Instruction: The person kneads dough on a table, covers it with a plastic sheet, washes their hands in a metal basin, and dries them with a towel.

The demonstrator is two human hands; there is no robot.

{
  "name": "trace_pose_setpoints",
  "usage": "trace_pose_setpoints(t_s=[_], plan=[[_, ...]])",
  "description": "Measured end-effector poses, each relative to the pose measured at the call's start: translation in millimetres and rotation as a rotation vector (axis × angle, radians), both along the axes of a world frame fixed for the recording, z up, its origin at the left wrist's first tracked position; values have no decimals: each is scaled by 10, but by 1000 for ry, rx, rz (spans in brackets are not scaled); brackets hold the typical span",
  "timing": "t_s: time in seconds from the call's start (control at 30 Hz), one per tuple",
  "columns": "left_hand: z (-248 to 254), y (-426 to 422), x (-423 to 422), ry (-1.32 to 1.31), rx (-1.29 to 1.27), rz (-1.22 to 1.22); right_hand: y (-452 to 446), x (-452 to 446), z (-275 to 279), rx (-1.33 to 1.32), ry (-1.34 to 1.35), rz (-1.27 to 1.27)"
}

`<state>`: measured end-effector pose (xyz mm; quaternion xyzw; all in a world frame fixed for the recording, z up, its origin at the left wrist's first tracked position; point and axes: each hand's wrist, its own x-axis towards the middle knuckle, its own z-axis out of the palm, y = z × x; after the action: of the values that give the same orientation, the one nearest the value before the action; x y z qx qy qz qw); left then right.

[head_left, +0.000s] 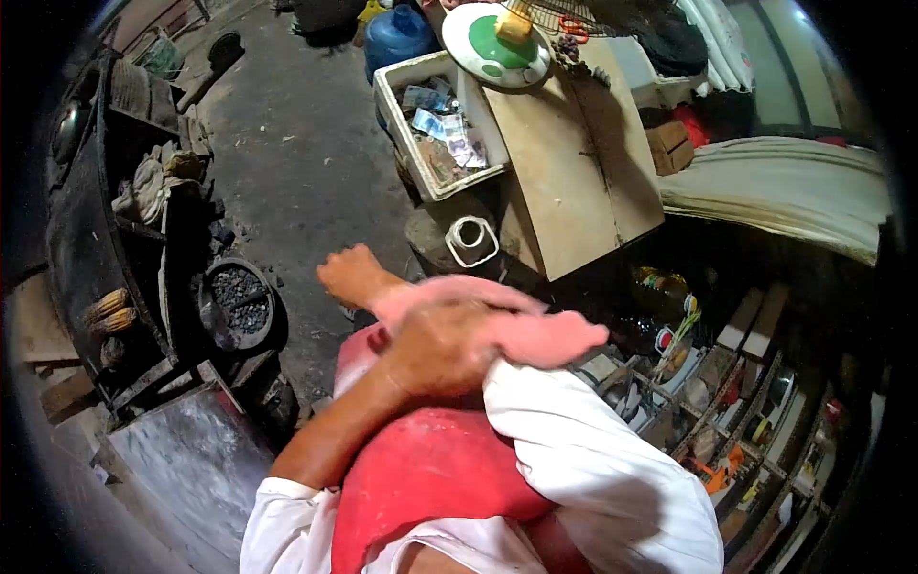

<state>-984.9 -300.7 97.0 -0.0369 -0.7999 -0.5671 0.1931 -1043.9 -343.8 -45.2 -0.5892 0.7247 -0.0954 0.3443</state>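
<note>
My left hand [442, 346] is closed on a pink cloth [545, 339], which lies over my right forearm near the white sleeve. Some blur softens the outline of that hand and the cloth. Crossing in front of my body, my right arm ends in my right hand [356, 275], beyond the cloth at the left. Its fingers look curled in, and nothing shows in them. Below both arms is a red apron [430, 469] over white clothing.
A foam box [435, 182] holding banknotes stands ahead, beside a cardboard-topped surface [564, 182] with a green-and-white lid [497, 46]. A white-rimmed container [471, 241] is nearer. Left lies a round pan of dark lumps [239, 304]; right, a cluttered rack [736, 430].
</note>
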Motion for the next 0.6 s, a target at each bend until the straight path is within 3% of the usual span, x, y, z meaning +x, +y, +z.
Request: trace_pose_setpoints(t_s=[0.03, 0.1, 0.17, 0.37, 0.43, 0.5, 0.53, 0.57, 0.6], plan=[[-186, -156, -12, -73, -165, -19, 19, 31, -38, 18, -32, 18], [-542, -380, 81, -231, -218, 123, 65, 25, -53, 44, -82, 27], [-786, -638, 97, -196, -368, 267, 170, 36, -48, 60, -134, 36], [-780, -1209, 515, -378, -180, 324, 415, -35, -28, 72, -351, -61], [-416, -1316, 545, -463, -11, 326, 678, -198, -168, 57, -458, -291], [-19, -1386, 476, -545, 78, 285, 797, -324, 95, -106, -753, -779], [156, -1378, 403, -618, 48, 237, 740, -338, 483, -255, -932, -1050], [285, -1352, 287, -710, -44, 174, 682, -376, 633, -371, -1182, -1158], [377, -1246, 119, -875, -281, 72, 677, -361, 616, -368, -1185, -1153]])
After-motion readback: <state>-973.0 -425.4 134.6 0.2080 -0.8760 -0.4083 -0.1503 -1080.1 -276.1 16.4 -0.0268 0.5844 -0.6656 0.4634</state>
